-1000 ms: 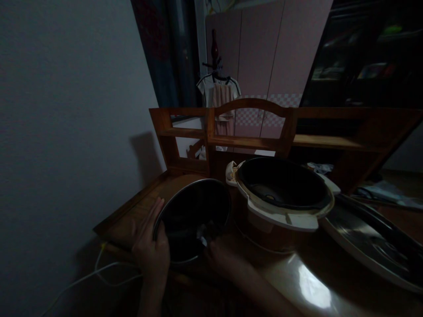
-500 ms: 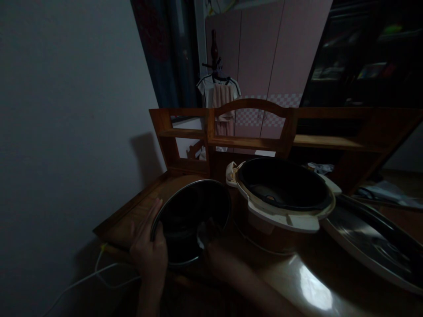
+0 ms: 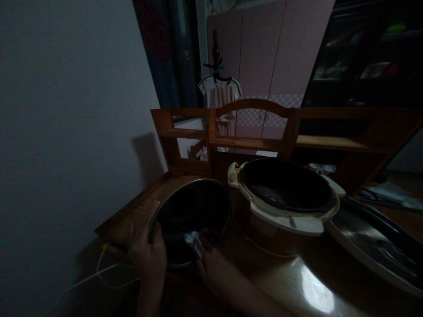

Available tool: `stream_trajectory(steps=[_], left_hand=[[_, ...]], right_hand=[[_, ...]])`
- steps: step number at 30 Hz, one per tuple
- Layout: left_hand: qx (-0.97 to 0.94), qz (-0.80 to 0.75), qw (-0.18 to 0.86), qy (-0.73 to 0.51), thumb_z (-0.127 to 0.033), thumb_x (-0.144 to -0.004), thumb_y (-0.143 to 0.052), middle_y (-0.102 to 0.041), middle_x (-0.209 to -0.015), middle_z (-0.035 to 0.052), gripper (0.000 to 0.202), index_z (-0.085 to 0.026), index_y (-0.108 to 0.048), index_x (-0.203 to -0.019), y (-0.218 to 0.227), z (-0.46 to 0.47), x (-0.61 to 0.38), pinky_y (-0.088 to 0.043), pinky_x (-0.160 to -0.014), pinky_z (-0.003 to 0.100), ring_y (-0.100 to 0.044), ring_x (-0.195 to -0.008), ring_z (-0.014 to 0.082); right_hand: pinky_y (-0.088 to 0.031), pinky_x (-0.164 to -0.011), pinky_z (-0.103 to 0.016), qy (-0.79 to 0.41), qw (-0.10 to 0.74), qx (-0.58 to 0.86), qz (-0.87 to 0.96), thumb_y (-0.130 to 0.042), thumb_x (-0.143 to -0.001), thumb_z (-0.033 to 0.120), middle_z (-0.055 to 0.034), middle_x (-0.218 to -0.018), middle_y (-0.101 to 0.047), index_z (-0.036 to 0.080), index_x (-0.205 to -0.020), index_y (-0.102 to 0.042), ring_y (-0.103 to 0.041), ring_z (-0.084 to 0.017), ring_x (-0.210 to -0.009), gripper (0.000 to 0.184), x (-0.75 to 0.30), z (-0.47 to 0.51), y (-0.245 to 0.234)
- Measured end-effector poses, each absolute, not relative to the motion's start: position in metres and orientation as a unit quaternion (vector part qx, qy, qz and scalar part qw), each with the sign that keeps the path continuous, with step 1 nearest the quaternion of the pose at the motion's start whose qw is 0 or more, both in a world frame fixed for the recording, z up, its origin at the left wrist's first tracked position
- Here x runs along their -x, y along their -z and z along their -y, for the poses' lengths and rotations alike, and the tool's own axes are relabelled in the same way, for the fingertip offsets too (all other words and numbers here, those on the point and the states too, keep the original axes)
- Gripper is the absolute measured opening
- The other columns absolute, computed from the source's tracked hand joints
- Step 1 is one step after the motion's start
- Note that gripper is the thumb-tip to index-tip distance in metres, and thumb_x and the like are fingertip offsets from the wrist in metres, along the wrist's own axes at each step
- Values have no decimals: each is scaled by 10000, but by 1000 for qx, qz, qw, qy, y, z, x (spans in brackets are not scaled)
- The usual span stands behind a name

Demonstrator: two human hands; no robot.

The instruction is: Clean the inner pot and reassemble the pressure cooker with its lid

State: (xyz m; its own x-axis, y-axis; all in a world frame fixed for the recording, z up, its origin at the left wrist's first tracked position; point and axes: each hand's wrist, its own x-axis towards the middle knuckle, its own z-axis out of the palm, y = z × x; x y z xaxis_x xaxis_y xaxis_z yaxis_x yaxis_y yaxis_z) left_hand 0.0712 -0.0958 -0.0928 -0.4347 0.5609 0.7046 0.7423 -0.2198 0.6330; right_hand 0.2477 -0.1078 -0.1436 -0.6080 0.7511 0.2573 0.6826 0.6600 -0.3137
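A dark inner pot with a thin pale rim leans on the desk, its mouth tilted toward me. My left hand grips the pot's left rim, thumb over the edge and fingers along the outside. Inside the lower right of the pot is my right hand, closed on a crumpled white cloth or tissue against the inner wall. To the right stands the open cooker body, pale-rimmed with a dark hollow inside. Its round lid lies farther right.
A wooden desk shelf runs along the back of the desk. A wall rises on the left, with a white cable hanging below. Behind are hanging clothes and a pink wardrobe.
My right hand has moved slightly left and down inside the pot, and more of the white cloth or tissue shows. My left hand keeps its hold on the rim.
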Motion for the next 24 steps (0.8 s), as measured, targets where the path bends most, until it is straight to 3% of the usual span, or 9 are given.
stream_trajectory(steps=[8,13,18,24], left_hand=[[517,619,107,581,-253,-976,-476,-627,-1399,23,424,-327,-585,-1379,93,94,-72,-193,-1245,499,-512,-1370,235],[545,600,89,579,-258,-979,-466,-609,-1420,36,429,-320,-573,-1390,90,97,-80,-178,-1251,485,-501,-1380,217],[556,597,91,571,-234,-974,-462,-605,-1425,37,432,-315,-577,-1382,89,98,-84,-152,-1256,478,-519,-1362,210],[553,594,89,577,-248,-979,-460,-617,-1411,35,416,-314,-592,-1368,88,94,-80,-141,-1257,487,-526,-1355,219]], right_hand=[[-337,-1171,-484,-32,175,415,892,-374,-1056,393,-161,-1530,-458,142,-1538,-369,-392,-273,-1428,542,-249,110,153],[-315,-1186,-490,-16,178,420,890,-348,-1064,368,-179,-1544,-430,111,-1536,-369,-387,-265,-1437,538,-246,107,164],[-230,-1219,-540,-29,158,436,886,-431,-1039,369,-124,-1592,-362,172,-1517,-429,-264,-290,-1500,517,-256,88,164],[-266,-1224,-489,-52,206,450,867,-444,-1036,321,-76,-1587,-391,212,-1513,-441,-249,-260,-1509,489,-264,71,170]])
